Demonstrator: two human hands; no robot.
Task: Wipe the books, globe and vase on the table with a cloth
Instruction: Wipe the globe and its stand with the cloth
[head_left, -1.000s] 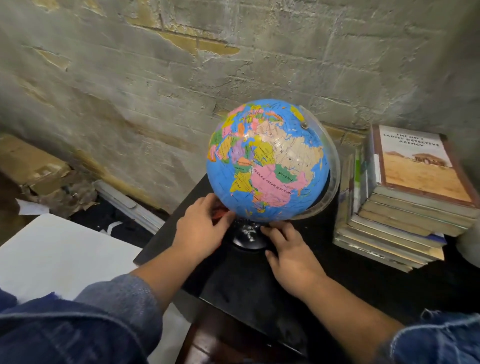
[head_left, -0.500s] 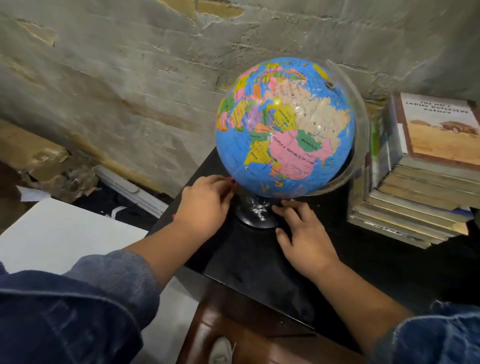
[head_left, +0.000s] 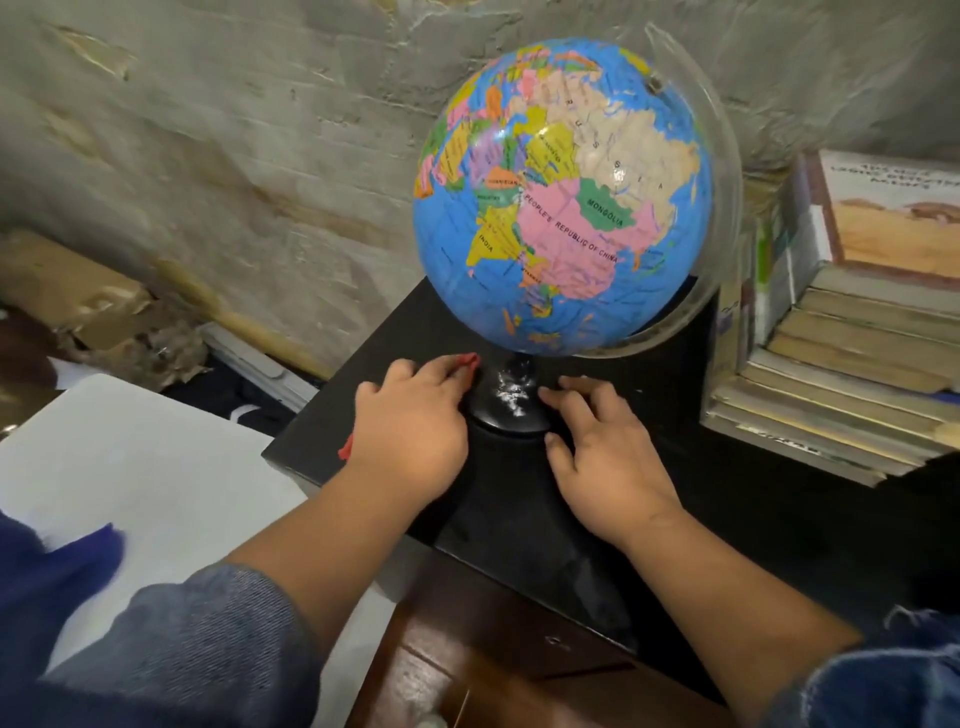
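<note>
Your left hand (head_left: 410, 426) grips a red cloth (head_left: 467, 359) against the base (head_left: 511, 400) of the globe (head_left: 561, 197); your right hand (head_left: 602, 441) rests open beside it. Top-heavy, near the worktop (head_left: 519, 519) left edge, the globe could topple if shoved.

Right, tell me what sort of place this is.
Probably a rough corner of a home, perhaps a study nook or storeroom. The bare wall is patchy and peeling, a globe and a stack of worn books stand on a black table, and crumpled cardboard lies by the wall's foot.
</note>
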